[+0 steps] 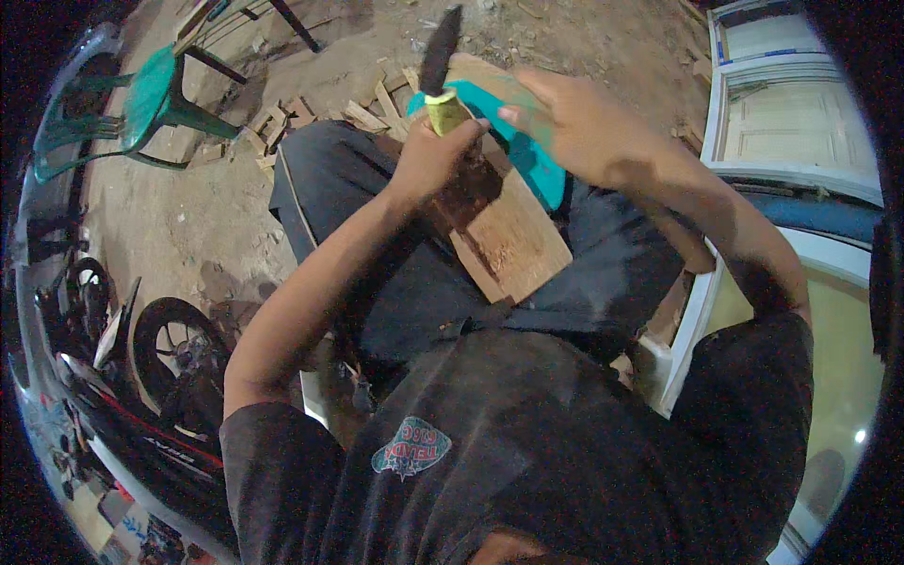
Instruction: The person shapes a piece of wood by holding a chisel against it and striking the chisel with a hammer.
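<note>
Dirt floor (235, 217) carries a green plastic chair (155, 104), upper left. Wooden block (518, 235) slants across the person's lap (612, 273), teal piece (541, 169) next to it. Left hand (435, 162), at the block, grips a dark-bladed knife (441, 71), blade up; right hand (586, 132) blurred over the teal piece, can't tell if gripping.

The wooden block (527, 235) is over the lap (612, 268), a chair (155, 99) left, panels (772, 137) right.

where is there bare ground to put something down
Mostly bare dirt lies left of the left knee, between the chair and motorbike wheel. Crowded: wood scraps beyond the knee, white frames at right; wood piece, left hand, right hand at the lap.
</note>
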### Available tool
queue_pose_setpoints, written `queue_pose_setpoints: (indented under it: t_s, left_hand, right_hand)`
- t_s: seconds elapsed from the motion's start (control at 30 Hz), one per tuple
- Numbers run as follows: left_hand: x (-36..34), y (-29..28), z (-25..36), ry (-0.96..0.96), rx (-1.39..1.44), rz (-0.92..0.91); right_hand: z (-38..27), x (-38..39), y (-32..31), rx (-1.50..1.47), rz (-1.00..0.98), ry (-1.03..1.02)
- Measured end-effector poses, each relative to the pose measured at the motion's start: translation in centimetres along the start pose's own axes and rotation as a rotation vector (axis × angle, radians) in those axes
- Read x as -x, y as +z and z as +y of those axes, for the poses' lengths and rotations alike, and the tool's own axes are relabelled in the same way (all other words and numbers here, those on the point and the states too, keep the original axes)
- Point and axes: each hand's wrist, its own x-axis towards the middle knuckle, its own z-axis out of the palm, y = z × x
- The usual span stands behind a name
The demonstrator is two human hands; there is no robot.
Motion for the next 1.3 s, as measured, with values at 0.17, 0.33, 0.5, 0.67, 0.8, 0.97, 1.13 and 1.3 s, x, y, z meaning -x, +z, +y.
queue_pose_setpoints:
  t_s: [0.17, 0.33, 0.5, 0.67, 0.8, 0.97, 1.13, 1.3]
  left_hand:
    - [-0.2, -0.6, -0.4, -0.058, 0.027, -0.040]
    - [0.1, -0.2, -0.4, 0.012, 0.023, -0.049]
    - [-0.2, 0.1, -1.0, -0.013, 0.045, -0.086]
    - [-0.1, -0.5, -1.1, 0.052, 0.000, -0.030]
    - [-0.2, -0.2, -0.6, -0.057, 0.060, -0.087]
    - [-0.1, -0.3, -1.2, -0.014, 0.062, -0.027]
    - [-0.4, -0.1, -1.2, -0.006, 0.061, -0.093]
    - [0.7, 0.1, -1.3, -0.193, -0.159, -0.230]
  right_hand:
    - [-3.5, -2.1, -4.5, -0.091, -0.287, 0.385]
    - [-1.4, 0.2, -1.6, -0.032, -0.275, 0.167]
    - [-0.2, -0.7, -2.7, 0.312, -0.022, 0.116]
    - [-1.0, -1.8, -3.2, 0.015, -0.298, 0.285]
    - [-0.6, -0.7, -2.7, -0.031, -0.056, 0.157]
    - [-0.7, -0.9, -2.2, 0.016, -0.190, 0.107]
    - [-0.9, -0.5, -1.8, 0.017, -0.087, 0.098]
    - [-1.3, -1.1, -3.4, -0.003, -0.373, 0.209]
